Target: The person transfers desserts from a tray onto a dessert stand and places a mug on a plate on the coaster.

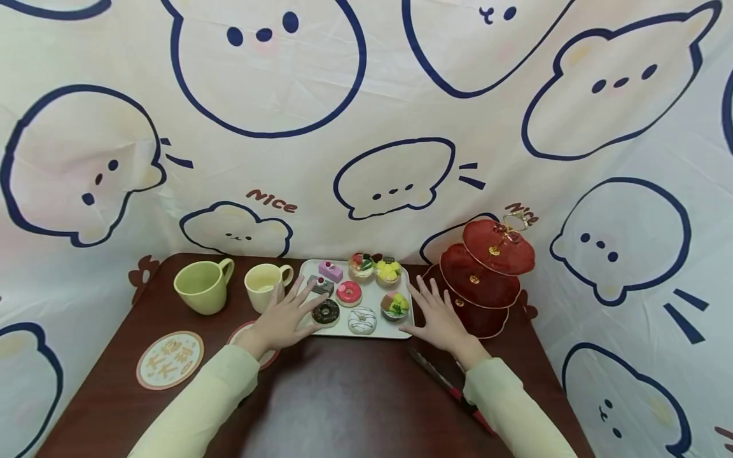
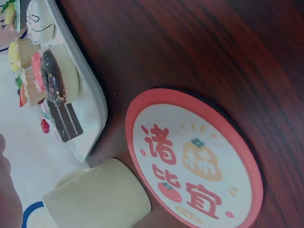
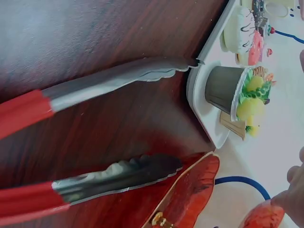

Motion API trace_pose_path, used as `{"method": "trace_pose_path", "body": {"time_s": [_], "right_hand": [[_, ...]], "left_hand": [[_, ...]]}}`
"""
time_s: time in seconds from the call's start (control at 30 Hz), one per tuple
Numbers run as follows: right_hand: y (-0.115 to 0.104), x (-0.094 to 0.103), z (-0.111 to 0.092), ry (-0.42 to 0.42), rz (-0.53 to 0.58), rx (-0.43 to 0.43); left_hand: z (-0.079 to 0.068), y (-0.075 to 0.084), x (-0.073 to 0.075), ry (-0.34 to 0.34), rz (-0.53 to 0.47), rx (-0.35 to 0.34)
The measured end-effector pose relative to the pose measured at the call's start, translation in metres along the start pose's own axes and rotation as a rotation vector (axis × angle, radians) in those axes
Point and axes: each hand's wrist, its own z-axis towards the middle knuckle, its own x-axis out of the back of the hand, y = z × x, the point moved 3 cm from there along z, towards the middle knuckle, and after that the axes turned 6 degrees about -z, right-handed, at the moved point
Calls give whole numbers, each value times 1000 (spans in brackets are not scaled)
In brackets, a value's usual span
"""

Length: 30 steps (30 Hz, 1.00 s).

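A white tray (image 1: 372,298) bears several toy sweets: a pink donut (image 1: 342,299), a chocolate donut (image 1: 318,318), a white striped donut (image 1: 362,329), a purple cake slice (image 1: 330,271), a dark cake slice (image 1: 321,284) and fruit-topped cupcakes (image 1: 395,306). My left hand (image 1: 277,326) spreads its fingers over the tray's left end, near the chocolate donut. At the right end my right hand (image 1: 439,321) also has spread fingers, close to a cupcake. Neither hand holds anything. Whether the fingertips touch the tray I cannot tell.
Two mugs, a green one (image 1: 203,289) and a cream one (image 1: 261,289), stand left of the tray. Coasters lie before them, one round (image 1: 170,360), one (image 2: 237,175) partly under my left hand. Tongs with red handles (image 3: 23,111) lie near a red tiered stand (image 1: 487,283) at right.
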Motion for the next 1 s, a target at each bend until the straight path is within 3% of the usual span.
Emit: {"method": "trace_pose_path", "body": {"time_s": [0.2,0.43,1.0], "right_hand": [[10,6,-22,17,28,-1],[22,0,-56,12,51,-20],[51,-10,-115,20,116,-167]], "left_hand": [[-4,-3,-2,-1,7,-18],[-16,-5,-4,3,-44,-25],[-23,-13,-11,-30,-63,-40]]}}
